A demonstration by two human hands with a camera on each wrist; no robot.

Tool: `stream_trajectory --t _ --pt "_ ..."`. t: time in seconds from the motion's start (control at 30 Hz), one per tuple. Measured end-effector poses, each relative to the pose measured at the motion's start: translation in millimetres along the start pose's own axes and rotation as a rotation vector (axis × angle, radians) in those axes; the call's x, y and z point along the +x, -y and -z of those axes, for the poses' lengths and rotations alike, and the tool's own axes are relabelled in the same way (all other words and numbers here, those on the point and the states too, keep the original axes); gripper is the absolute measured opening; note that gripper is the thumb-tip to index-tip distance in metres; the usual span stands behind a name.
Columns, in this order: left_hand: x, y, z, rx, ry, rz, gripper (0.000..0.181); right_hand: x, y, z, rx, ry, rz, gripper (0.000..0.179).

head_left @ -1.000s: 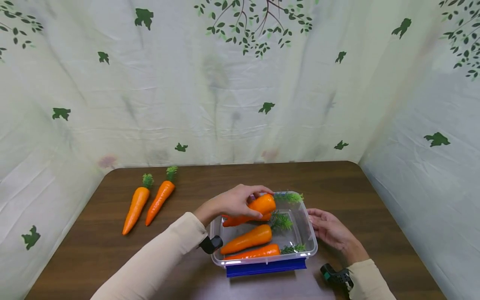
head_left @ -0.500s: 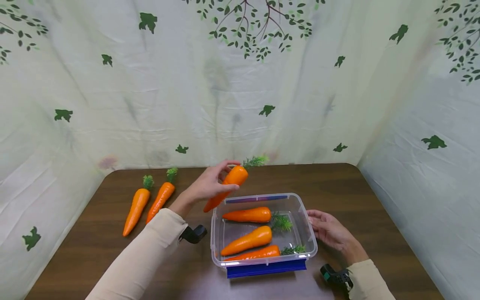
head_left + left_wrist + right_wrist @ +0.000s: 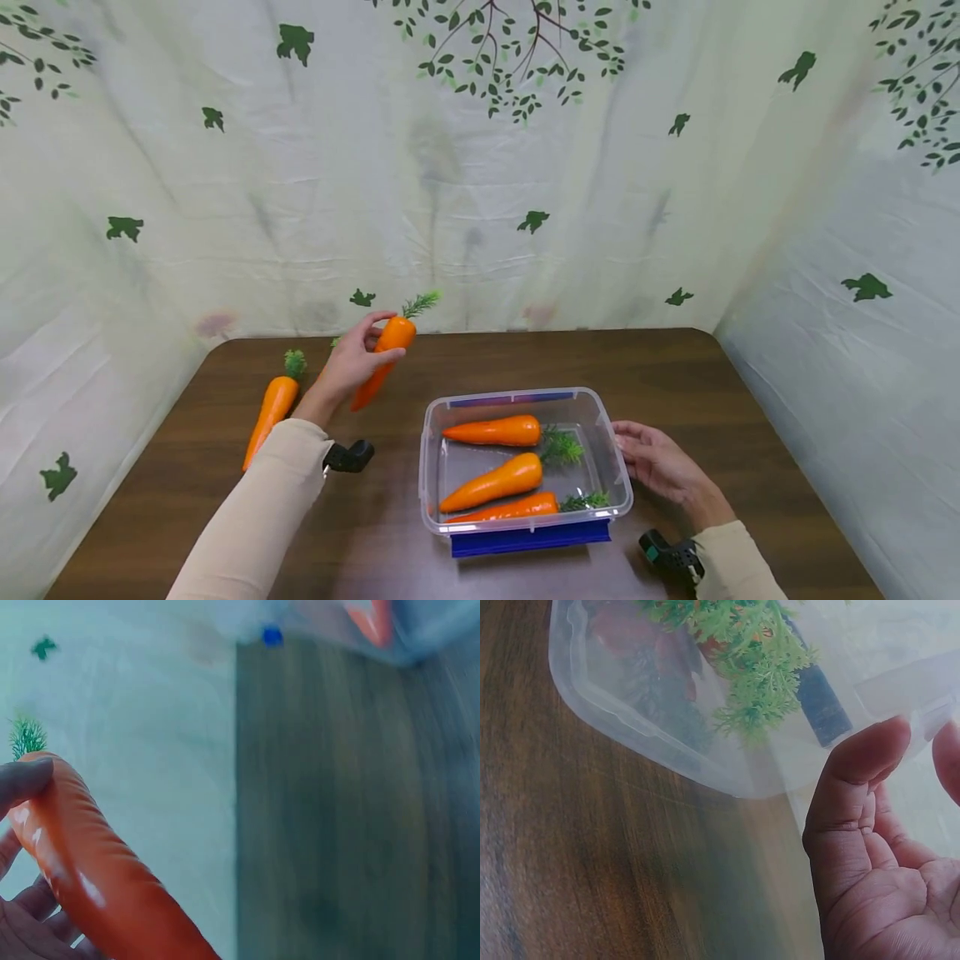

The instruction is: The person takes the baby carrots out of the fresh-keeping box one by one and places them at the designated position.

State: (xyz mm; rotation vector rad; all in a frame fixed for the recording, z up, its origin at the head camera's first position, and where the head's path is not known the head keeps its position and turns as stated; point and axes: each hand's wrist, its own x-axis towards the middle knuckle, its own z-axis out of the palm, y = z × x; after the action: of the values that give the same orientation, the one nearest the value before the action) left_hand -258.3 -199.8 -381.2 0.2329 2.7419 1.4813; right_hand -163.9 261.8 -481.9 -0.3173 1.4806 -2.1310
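My left hand [image 3: 352, 358] holds an artificial-looking orange carrot [image 3: 393, 337] above the table, left of the box, its green top pointing up. In the left wrist view, the thumb lies across the upper part of this carrot [image 3: 97, 855], with the fingers underneath. Three more carrots lie in a clear plastic container [image 3: 429, 467]: an upper one [image 3: 495, 431], a middle one [image 3: 491, 483] and a lower one [image 3: 510, 508]. My right hand [image 3: 663, 467] has its fingertips at the container's right side. In the right wrist view, a gap shows between thumb and finger.
On the left of the brown table [image 3: 382, 517] lies a carrot [image 3: 276, 400]; another beside it is mostly hidden behind my left hand. A blue latch [image 3: 528, 540] hangs at the container's front. A patterned white curtain [image 3: 450, 208] surrounds the table.
My left hand has lifted a carrot out of the container and carried it left, over toward the two carrots on the table. My right hand has stayed at the container's side.
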Motion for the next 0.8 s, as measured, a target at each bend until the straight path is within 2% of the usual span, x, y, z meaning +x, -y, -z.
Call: stream_trajectory --t 0.17,0.4,0.6,0.8 --pt "-3.2 30.5 10.3 0.048 -0.029 0.072 0.061 2.6 -3 -3 0.006 0.004 0.012 0.025" --pt "-5.7 60.3 11.0 0.126 -0.064 0.145 0.061 -0.2 1 -3 0.009 0.021 0.007 0.026" --pt "-9.4 76.8 10.1 0.175 -0.080 0.163 0.061 -0.8 1 -3 0.018 0.008 0.003 0.025" --pt "-8.9 85.8 8.8 0.242 -0.081 0.166 0.059 0.1 1 -3 0.007 -0.005 -0.008 0.024"
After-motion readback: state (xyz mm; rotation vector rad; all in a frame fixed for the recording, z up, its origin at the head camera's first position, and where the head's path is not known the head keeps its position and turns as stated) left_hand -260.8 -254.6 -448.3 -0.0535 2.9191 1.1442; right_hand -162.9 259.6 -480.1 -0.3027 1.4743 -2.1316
